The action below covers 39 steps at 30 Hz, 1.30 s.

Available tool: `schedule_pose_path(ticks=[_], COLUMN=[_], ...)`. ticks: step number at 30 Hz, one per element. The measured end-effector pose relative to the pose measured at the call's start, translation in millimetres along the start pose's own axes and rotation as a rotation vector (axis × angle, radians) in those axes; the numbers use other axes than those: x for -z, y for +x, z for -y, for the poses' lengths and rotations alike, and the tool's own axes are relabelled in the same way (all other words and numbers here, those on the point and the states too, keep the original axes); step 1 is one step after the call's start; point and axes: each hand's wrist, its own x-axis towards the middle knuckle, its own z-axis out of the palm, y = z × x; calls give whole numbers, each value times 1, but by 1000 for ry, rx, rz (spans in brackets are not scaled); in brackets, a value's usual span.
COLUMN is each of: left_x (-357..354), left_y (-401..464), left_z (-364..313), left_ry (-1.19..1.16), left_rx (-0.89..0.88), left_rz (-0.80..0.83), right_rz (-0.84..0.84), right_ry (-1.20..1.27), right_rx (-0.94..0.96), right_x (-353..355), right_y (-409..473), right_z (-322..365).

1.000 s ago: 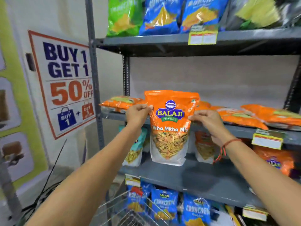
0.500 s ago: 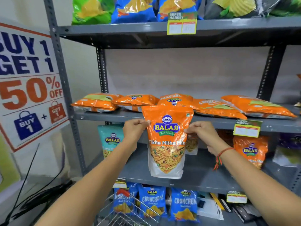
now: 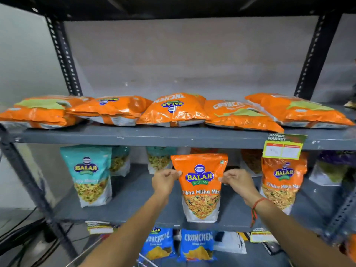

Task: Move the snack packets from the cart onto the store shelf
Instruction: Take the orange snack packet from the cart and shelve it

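While both hands, left hand point(image 3: 167, 180) and right hand point(image 3: 237, 180), pinch the orange packet point(image 3: 200, 186) upright, placement is underway; next: seat it on the shelf point(image 3: 134, 193), release.

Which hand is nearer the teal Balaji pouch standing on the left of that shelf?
Left. The left hand grips the held orange pouch by its left edge, on the side facing the teal pouch. The right hand holds the opposite edge, farther away.
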Motion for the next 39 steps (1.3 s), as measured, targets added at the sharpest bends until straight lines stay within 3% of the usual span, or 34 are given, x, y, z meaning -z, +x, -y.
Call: schedule_pose_path(ticks=[7,15,17,22,25,29,34,39], left_x=[-64,-73,-67,-24,27,125,266,374], left_y=[40,53,50,28,-1,-46,-126,-209], left_z=[25,36,35,34,38,55,91,146], left_ry=[-13,14,-8,-89,-78,-35,132,401], left_rx=[35,41,49,43,-2,16,69,309], left_rz=[-8,-24,-32,-58,-111,-265,-527,-746], right_rz=[-8,12,-44,-368,-384,-137,344,820], right_ry=[39,138,183,213,222,298,330,178], right_rx=[-49,-75,-72,69,201,312,222,120], right_x=[14,6,-1,-31,-66,-143,-254,-347], right_y=[49,67,63,35,8,-49,-137,-206], right_z=[-42,-65,-64,-31,0,44,67,40])
